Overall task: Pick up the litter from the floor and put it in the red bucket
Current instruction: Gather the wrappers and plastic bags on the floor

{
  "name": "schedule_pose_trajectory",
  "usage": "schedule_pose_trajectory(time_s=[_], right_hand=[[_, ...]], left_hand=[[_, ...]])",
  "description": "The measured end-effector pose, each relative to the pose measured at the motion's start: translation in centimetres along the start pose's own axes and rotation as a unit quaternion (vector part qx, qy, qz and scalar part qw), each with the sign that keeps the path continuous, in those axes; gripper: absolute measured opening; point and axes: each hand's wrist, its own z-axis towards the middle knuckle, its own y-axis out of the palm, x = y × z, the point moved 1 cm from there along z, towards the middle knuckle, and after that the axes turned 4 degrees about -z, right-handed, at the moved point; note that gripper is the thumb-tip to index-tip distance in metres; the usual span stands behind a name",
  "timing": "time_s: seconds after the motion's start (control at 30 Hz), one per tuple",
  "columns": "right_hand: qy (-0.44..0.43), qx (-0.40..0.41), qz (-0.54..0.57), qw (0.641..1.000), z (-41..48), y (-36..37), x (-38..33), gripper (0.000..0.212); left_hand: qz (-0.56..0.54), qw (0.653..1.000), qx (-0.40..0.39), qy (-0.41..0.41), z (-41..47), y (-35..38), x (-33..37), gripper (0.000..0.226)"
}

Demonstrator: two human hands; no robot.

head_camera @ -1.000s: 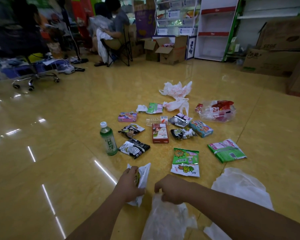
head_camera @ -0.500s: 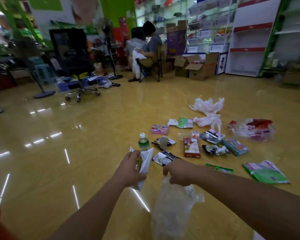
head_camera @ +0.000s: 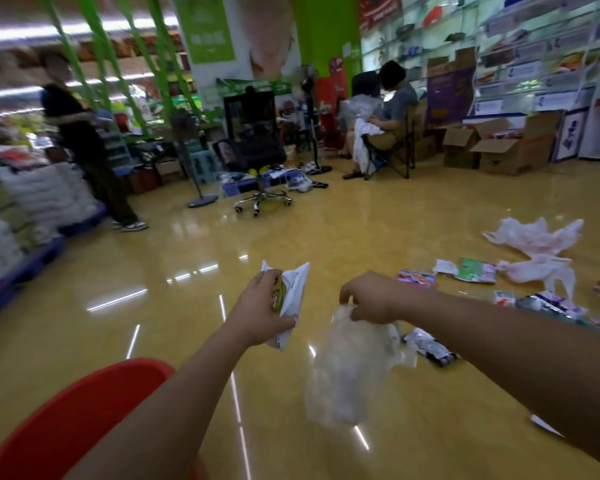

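My left hand point(head_camera: 260, 306) grips a white snack wrapper point(head_camera: 291, 296) with a yellow label, held upright above the floor. My right hand point(head_camera: 371, 297) pinches the top of a clear plastic bag point(head_camera: 347, 372) that hangs down from it, blurred. The red bucket point(head_camera: 66, 420) shows its rim at the bottom left, partly under my left forearm. Several pieces of litter lie on the yellow floor at the right: a pink box point(head_camera: 416, 278), a green packet point(head_camera: 475, 270), white plastic bags point(head_camera: 537, 237) and a dark wrapper point(head_camera: 430, 346).
An office chair point(head_camera: 257, 157) and a standing fan point(head_camera: 201, 199) stand at mid floor. A person sits on a folding chair point(head_camera: 392, 150) by open cardboard boxes point(head_camera: 499, 150). Another person point(head_camera: 84, 150) stands at left beside stacked white goods point(head_camera: 32, 209).
The view has swung left and upward; most of the litter pile has slid off to the right and the red bucket has come into sight. Both hands keep their hold and are raised higher.
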Motion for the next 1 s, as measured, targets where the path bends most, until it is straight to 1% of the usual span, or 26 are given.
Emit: schedule_pose_trajectory(time_s=[0.13,0.3,0.43,0.6,0.83,1.0], right_hand=[[-0.030,0.025,0.017,0.999,2.8,-3.4,-4.7,0.041],[-0.062,0.075,0.045,0.994,5.2,-7.2,-10.9,0.039],[-0.074,0.113,0.120,0.984,7.1,-8.7,-15.9,0.034],[-0.087,0.136,0.172,0.972,9.1,-8.2,-22.2,0.035],[-0.129,0.144,0.187,0.963,11.4,-5.7,-29.7,0.034],[-0.172,0.113,0.201,0.958,12.4,-3.5,-33.4,0.032]], left_hand=[[0.029,0.999,0.035,-0.030,-1.6,-5.8,-2.8,0.086],[0.052,0.992,0.077,-0.086,-4.0,-11.9,-6.3,0.087],[0.079,0.985,0.101,-0.114,-6.6,-15.2,-9.4,0.073],[0.082,0.976,0.102,-0.176,-10.7,-17.7,-13.3,0.081],[0.084,0.960,0.107,-0.245,-15.5,-19.6,-18.4,0.082],[0.075,0.945,0.110,-0.299,-18.5,-20.0,-21.5,0.086]])
